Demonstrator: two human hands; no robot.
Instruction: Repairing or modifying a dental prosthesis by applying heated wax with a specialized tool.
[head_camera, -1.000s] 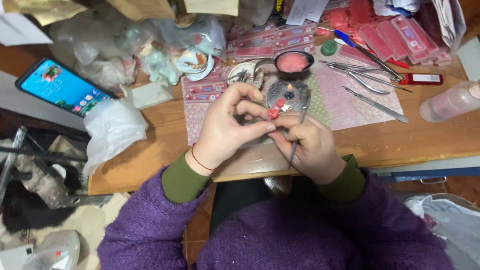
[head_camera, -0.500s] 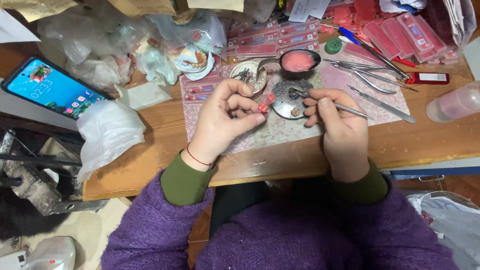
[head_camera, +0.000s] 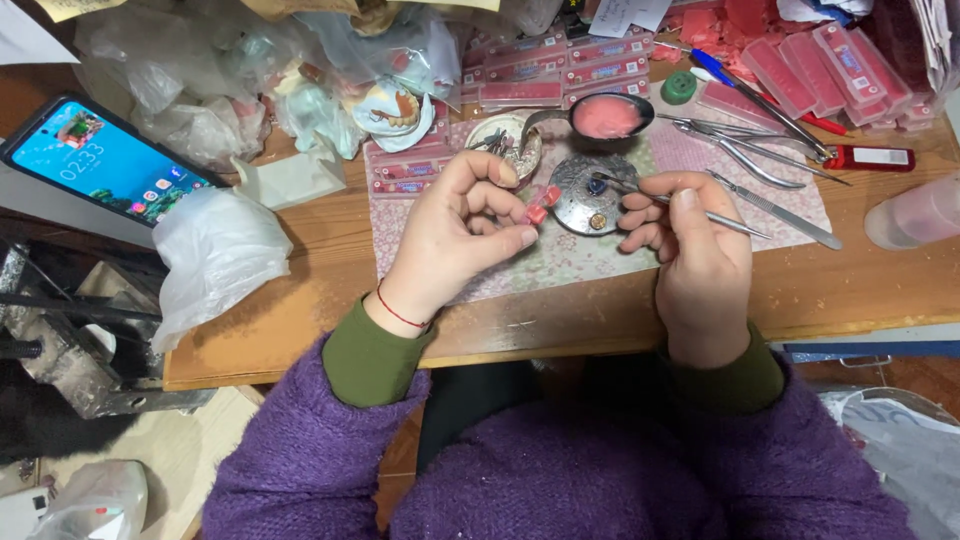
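While the left hand (head_camera: 455, 235) pinches a small red wax piece (head_camera: 542, 201) in its fingertips above the patterned mat (head_camera: 560, 255) on the desk (head_camera: 300, 310), the right hand (head_camera: 690, 245) grips a thin metal tool (head_camera: 700, 210), its tip at the round metal burner (head_camera: 592, 195).

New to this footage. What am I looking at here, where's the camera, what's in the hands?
No machine here: a person works with two bare hands. The single view comes from a camera on their head, looking down at a cluttered wooden bench. The left hand pinches a small pink-red piece between its fingertips. The right hand holds a thin metal tool, its tip over a round metal dish. Around them lie a spoon of pink material, pliers, pink trays, plastic bags and a lit phone.
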